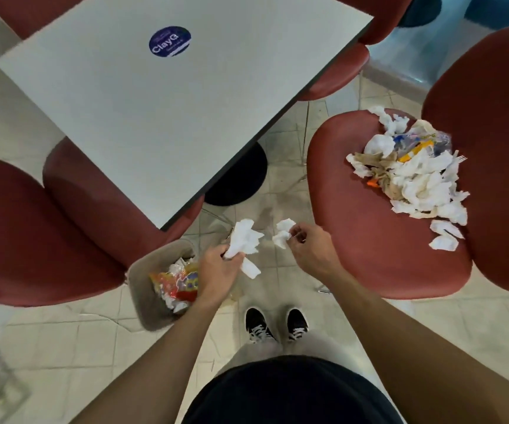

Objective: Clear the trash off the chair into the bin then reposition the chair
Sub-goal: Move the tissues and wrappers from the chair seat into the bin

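The left hand, at lower centre of the frame, gripped a large crumpled white napkin in curled fingers; the napkin stood above the fist, and one strip hung below it. The hand was positioned over the right edge of the bin, a beige square container on the floor at lower left of centre. The bin held coloured wrappers and scraps of white paper. The right hand, just right of the left hand, pinched a small crumpled tissue between thumb and fingertips, beside the front-left edge of the chair. The two hands were near each other but apart. The chair, a red padded seat in the right half of the frame, carried the remaining trash pile on the upper right part of its seat: many crumpled white napkins, brown paper, and blue, yellow and orange wrappers. Two loose white pieces lay just below the pile, close to the backrest. A white table with a round blue sticker occupied the upper left of the frame, with other red chairs around it. The person's black-and-white shoes stood on the tiled floor at bottom centre.
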`<state>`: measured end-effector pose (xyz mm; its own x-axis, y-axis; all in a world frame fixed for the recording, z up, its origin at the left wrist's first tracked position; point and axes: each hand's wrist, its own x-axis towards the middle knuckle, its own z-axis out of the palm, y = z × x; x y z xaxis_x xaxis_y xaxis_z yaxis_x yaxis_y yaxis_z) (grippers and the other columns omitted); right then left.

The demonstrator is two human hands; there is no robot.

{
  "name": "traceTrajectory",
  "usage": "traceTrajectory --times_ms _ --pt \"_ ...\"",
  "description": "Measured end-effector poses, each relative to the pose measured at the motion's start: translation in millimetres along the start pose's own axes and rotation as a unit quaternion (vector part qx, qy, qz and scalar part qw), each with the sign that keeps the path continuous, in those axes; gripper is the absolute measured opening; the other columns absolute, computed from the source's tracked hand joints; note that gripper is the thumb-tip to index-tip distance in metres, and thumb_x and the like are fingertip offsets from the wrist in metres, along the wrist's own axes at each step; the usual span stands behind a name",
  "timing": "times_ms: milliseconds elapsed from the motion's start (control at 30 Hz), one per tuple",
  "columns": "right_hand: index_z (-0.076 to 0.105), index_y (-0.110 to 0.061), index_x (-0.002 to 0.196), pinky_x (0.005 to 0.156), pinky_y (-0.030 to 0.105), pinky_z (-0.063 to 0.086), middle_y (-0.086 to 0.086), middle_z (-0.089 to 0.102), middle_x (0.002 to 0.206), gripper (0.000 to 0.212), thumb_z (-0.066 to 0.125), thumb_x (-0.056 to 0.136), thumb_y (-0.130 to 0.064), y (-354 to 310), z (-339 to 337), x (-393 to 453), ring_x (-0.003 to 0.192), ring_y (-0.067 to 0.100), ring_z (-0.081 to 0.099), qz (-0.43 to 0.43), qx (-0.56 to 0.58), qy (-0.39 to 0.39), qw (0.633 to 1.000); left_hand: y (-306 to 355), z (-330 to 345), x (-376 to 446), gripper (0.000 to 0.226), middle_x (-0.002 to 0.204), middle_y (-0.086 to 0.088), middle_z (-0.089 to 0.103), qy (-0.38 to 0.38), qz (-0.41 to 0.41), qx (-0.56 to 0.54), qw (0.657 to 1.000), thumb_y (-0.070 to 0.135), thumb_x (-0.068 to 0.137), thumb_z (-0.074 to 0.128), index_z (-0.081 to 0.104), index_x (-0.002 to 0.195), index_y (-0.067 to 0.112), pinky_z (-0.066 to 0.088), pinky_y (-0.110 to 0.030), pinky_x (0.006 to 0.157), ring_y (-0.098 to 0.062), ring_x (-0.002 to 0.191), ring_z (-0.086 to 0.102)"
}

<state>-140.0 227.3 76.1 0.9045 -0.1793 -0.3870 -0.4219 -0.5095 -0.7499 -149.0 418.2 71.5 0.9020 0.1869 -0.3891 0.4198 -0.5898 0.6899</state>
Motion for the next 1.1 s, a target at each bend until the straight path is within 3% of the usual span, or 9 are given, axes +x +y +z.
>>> traceTrajectory --times_ms 133,233,333,433,567,733,867,967,1100 --pt "0.056 -0.020 0.075 0.051 0.012 0.037 -0.005 0.056 0.069 0.018 0.056 0.088 -0.007 -9.2 27.2 -7.5 0.062 0.008 0.050 -0.018 -0.002 -0.067 0.998 -26.8 -18.7 -14.2 0.016 0.059 0.004 0.054 0.009 -0.028 0.003 1.000 0.012 0.083 0.070 0.060 0.070 0.012 0.037 -0.014 0.047 -0.013 0.055 0.049" --pt "0.049 -0.028 0.067 0.053 0.009 0.038 -0.010 0.051 0.066 0.033 0.056 0.088 -0.003 -18.7 49.5 -13.4 0.061 0.006 0.049 -0.035 -0.011 -0.115 0.993 -51.8 -33.0 -22.0 0.007 0.068 -0.006 0.064 0.037 -0.072 -0.017 0.997 0.011 0.082 0.069 0.066 0.076 0.010 0.048 -0.034 0.058 -0.023 0.065 0.060" --pt "0.049 -0.028 0.064 0.062 0.022 0.045 -0.013 0.047 0.063 0.039 0.053 0.086 0.003 -29.6 74.9 -19.3 0.061 0.006 0.048 -0.051 -0.017 -0.144 0.988 -74.8 -49.6 -32.4 0.009 0.066 0.004 0.058 0.080 -0.109 -0.024 0.991 0.011 0.082 0.068 0.063 0.078 0.016 0.040 -0.023 0.053 -0.012 0.062 0.053" --pt "0.056 -0.021 0.072 0.060 0.015 0.044 -0.011 0.054 0.066 0.026 0.053 0.085 0.002 -43.5 101.5 -32.7 0.062 0.005 0.051 -0.060 -0.054 -0.164 0.983 -99.8 -71.8 -39.3 0.014 0.069 0.012 0.053 0.111 -0.141 -0.052 0.982 0.011 0.084 0.069 0.057 0.083 0.019 0.035 -0.022 0.066 -0.007 0.065 0.048" --pt "0.064 -0.015 0.087 0.061 0.020 0.040 0.001 0.065 0.082 0.016 0.054 0.086 -0.003 -62.0 142.8 -43.9 0.074 0.015 0.058 -0.064 -0.094 -0.190 0.975 -141.3 -99.6 -31.5 0.012 0.077 -0.004 0.065 0.124 -0.165 -0.056 0.977 0.014 0.080 0.072 0.071 0.089 0.005 0.037 -0.024 0.062 -0.021 0.072 0.060" --pt "0.061 -0.021 0.087 0.058 0.018 0.041 0.006 0.068 0.094 0.022 0.051 0.087 -0.003 -86.7 198.2 -50.9 0.081 0.019 0.060 -0.034 -0.113 -0.185 0.976 -181.8 -129.5 -10.2 0.013 0.077 -0.008 0.066 0.099 -0.170 -0.057 0.979 0.016 0.079 0.073 0.071 0.085 0.005 0.039 -0.026 0.063 -0.024 0.074 0.060" --pt "0.063 -0.021 0.099 0.069 0.023 0.042 0.005 0.066 0.102 0.021 0.050 0.091 -0.008 -105.4 232.1 -45.8 0.088 0.019 0.059 -0.016 -0.126 -0.174 0.977 -199.1 -141.1 8.3 0.019 0.083 -0.004 0.068 0.057 -0.173 -0.098 0.979 0.016 0.076 0.076 0.070 0.093 0.010 0.047 -0.027 0.069 -0.022 0.080 0.063" --pt "0.059 -0.022 0.120 0.079 0.025 0.046 0.003 0.062 0.114 0.031 0.053 0.092 -0.012 -118.1 247.2 -40.6 0.100 0.020 0.059 -0.010 -0.122 -0.159 0.980 -204.7 -143.4 17.8 0.044 0.095 -0.005 0.068 0.007 -0.180 -0.121 0.976 0.013 0.072 0.079 0.066 0.114 0.016 0.044 -0.022 0.075 -0.017 0.084 0.061" --pt "0.059 -0.018 0.123 0.084 0.024 0.046 0.004 0.064 0.114 0.034 0.048 0.092 -0.010 -124.4 252.0 -37.9 0.103 0.022 0.061 -0.006 -0.122 -0.137 0.983 -209.3 -142.0 21.9 0.039 0.099 0.000 0.067 -0.045 -0.169 -0.046 0.984 0.018 0.076 0.075 0.065 0.113 0.019 0.036 -0.015 0.065 -0.011 0.083 0.056"
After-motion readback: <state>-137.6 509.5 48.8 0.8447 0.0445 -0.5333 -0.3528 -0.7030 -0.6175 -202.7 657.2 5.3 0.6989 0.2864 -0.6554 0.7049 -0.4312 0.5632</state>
